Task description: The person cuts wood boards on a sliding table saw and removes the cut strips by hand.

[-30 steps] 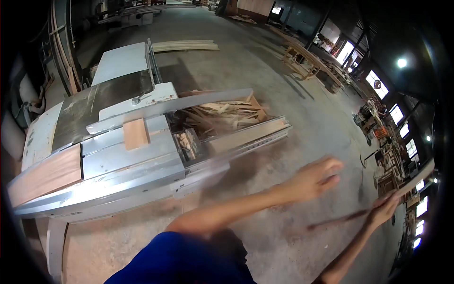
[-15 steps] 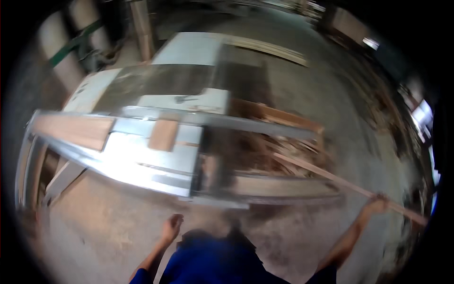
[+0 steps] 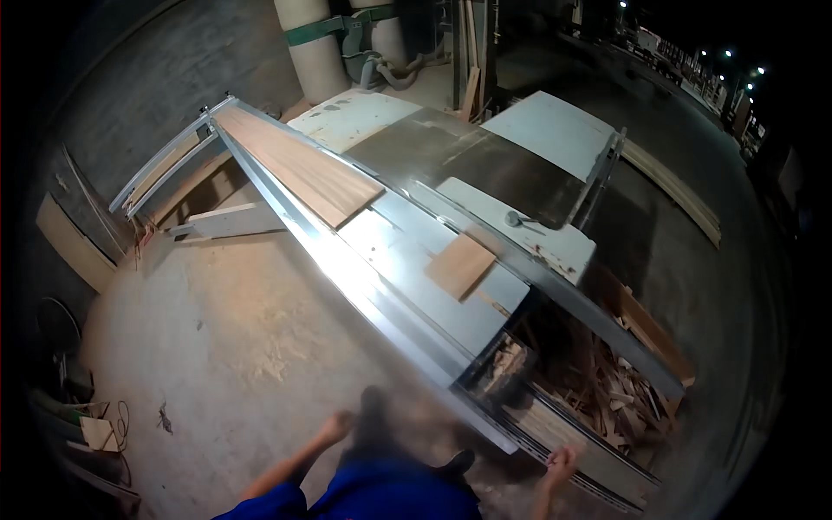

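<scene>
My left hand hangs over the floor near my body, away from the machine. Its fingers look bent inward but are smeared, and nothing shows in it. Over the near end of the sliding rail, my right hand has its fingers loosely bent and apart, with no object in them. In front of me a panel saw's silvery sliding table runs from far left to near right. On it lie a long brown wooden board and, apart from it, a short wooden piece.
Beyond the sliding table is the saw's dark and pale fixed top. A wooden scrap bin full of offcuts stands to the right. Long timber strips lie on the floor behind. White dust-collector bags stand at the back.
The long wooden strip my right hand held is out of that hand and no longer in view. My view has turned left, and the right hand has come in closer to my body.
</scene>
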Tool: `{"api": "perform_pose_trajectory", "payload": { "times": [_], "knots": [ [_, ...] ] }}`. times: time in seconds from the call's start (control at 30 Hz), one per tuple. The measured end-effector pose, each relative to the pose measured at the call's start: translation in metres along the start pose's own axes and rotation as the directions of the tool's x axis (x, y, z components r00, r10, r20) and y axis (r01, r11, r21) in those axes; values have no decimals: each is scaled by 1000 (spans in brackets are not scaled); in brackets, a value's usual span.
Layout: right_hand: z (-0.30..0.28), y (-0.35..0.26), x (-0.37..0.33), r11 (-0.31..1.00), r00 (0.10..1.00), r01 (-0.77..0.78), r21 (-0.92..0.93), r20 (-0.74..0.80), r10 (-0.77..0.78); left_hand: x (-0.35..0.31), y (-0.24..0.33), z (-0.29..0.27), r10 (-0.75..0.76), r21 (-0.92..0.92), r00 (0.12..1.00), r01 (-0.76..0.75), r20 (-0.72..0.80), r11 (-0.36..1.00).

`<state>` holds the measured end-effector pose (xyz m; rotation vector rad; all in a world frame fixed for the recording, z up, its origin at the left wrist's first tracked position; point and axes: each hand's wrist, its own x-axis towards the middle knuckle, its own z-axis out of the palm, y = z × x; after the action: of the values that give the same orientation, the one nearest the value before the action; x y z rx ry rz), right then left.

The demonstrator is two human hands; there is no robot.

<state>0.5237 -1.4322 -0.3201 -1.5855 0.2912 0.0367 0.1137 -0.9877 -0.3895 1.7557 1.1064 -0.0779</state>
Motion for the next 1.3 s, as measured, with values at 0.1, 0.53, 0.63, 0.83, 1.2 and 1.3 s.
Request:
{"api": "perform_pose_trajectory", "payload": {
  "times": [0.1, 0.53, 0.63, 0.83, 1.2, 1.3],
  "knots": [
    [98, -6, -80, 992, 989, -30, -119, 143, 47, 56, -16, -51, 78, 56, 985, -70, -153, 996],
    [406, -45, -178, 209, 881, 468, -859, 472, -31, 432, 46, -348, -410, -743, 799, -67, -440, 665],
    [365, 49, -137, -280, 720, 564, -777, 629, -294, 436, 142, -345, -437, -451, 695, 179, -571, 874],
    [346, 49, -135, -183, 656, 728, -660, 749, -94, 404, 193, -347, -374, -482, 716, 60, -590, 874],
    [389, 10, -139, 110, 706, 578, -809, 429, -564, 423, 155, -309, -322, -395, 589, 5, -741, 919],
    [374, 18, -129, 143, 711, 587, -797, 423, -561, 419, 145, -298, -299, -380, 572, -24, -764, 925]
  ]
}}
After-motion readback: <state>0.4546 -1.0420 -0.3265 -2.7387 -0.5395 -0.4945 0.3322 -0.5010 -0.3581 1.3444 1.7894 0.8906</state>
